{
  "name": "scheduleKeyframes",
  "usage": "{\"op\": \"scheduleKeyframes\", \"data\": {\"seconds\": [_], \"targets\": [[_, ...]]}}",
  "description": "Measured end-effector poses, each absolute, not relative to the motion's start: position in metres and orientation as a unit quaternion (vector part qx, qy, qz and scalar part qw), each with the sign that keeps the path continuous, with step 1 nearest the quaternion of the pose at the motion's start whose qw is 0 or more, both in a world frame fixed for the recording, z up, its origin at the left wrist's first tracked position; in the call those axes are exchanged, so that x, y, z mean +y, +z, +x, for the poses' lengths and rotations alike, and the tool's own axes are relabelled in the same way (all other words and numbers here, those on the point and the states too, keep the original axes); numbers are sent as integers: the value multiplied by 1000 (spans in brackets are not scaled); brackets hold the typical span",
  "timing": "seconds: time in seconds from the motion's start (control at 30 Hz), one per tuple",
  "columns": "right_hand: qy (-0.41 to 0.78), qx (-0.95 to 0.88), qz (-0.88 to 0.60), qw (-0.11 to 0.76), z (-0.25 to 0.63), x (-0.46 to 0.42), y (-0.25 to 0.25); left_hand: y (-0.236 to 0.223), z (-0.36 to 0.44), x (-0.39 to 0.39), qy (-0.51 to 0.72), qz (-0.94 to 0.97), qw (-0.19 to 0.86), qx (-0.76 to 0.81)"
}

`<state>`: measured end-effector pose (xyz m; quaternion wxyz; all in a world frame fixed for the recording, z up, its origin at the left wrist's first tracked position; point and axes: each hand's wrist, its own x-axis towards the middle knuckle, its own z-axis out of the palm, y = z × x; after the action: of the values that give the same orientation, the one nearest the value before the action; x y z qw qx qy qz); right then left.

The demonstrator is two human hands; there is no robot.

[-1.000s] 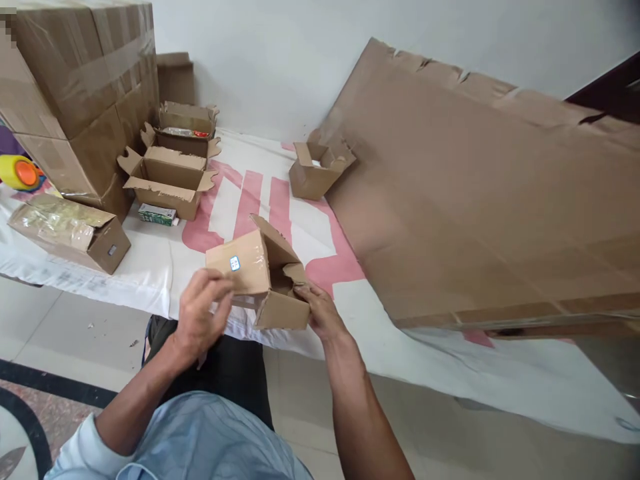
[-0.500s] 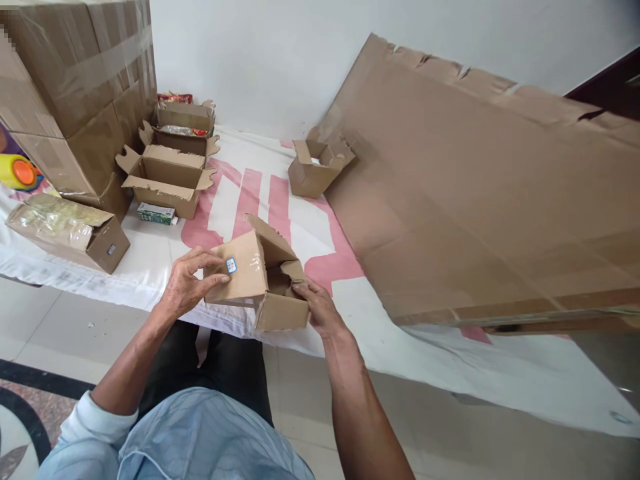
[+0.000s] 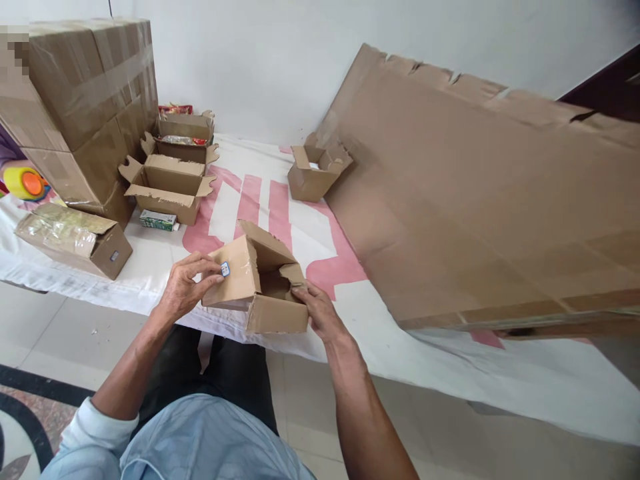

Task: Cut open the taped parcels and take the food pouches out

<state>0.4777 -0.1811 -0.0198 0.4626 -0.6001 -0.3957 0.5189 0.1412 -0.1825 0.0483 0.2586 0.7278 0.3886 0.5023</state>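
Observation:
A small open cardboard box (image 3: 233,270) lies tipped toward the right at the table's front edge, its flaps spread and its mouth facing right. My left hand (image 3: 190,280) is closed on its left end, thumb and fingers beside a small blue-edged label (image 3: 225,269). On the right, my right hand (image 3: 320,308) pinches a flap at the open end, fingers partly hidden behind the cardboard. The inside of the box is dark, and I cannot make out anything in it.
Taped cartons (image 3: 75,87) are stacked at the left, with a taped long box (image 3: 75,240) before them. Open boxes (image 3: 167,193) and a small green carton (image 3: 159,220) stand nearby. Another open box (image 3: 315,177) stands at the back, beside a large cardboard sheet (image 3: 465,200) leaning on the wall.
The view has shifted slightly, so the surroundings sit a little lower. The held box has turned slightly, its near flap moving left. Both hands keep their hold on it.

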Motion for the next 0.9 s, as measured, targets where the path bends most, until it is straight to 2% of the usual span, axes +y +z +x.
{"op": "scheduleKeyframes", "data": {"seconds": [0.27, 0.67, 0.9], "targets": [[525, -404, -588, 464, 474, -181, -18, 43, 139, -188, 513, 730, 232, 388], [528, -397, -592, 462, 470, -182, -11, 24, 146, -201, 487, 765, 61, 416], [518, -405, -595, 462, 468, -182, -10, 20, 148, -203, 470, 771, 4, 429]]}}
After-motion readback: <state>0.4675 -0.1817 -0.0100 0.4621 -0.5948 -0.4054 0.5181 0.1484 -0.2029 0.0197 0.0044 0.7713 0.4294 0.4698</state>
